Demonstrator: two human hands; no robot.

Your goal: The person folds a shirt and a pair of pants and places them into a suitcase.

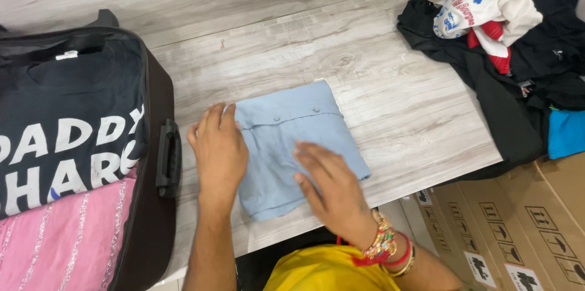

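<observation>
Right hand: the right hand [332,190] lies low in the middle of the frame, fingers flat and spread, pressing on the folded light blue shirt [292,145]. It grips nothing.
Left hand: the left hand [218,148] lies flat with fingers together on the shirt's left edge.
Shirt: it sits on the grey wooden table [390,90], in the middle of the frame, near the front edge.
Risk: I think the fold may pop open if the hands let go fast, and the shirt could slip off the near edge.
Left side: an open black suitcase [155,205] holds a dark printed tee [67,126] over a pink cloth [61,242].
Lower right: cardboard boxes [524,224].
Upper right: a pile of clothes [518,35], mostly black.
</observation>
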